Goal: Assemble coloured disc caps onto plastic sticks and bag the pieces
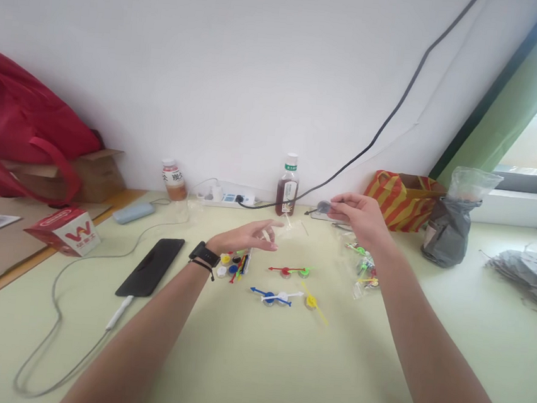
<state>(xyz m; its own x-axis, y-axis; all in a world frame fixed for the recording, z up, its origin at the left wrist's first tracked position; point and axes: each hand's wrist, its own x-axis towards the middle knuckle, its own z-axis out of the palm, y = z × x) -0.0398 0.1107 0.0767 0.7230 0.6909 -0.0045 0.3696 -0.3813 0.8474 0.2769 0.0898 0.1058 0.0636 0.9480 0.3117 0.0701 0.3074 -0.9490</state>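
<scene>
one black plastic arrow with round grey hub [322, 207]: pinched in right hand [364, 220], long axis sideways, tip leftward, beyond and right of half-curled left hand [246, 234]; whether that holds anything, cannot tell.

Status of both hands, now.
Left hand: open, fingers loosely curled, nothing clearly held.
Right hand: closed, fingertips pinching a dark arrow spinner.

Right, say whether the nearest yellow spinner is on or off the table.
On: the spinner rests on the table, left hand and right hand both clear.
</scene>
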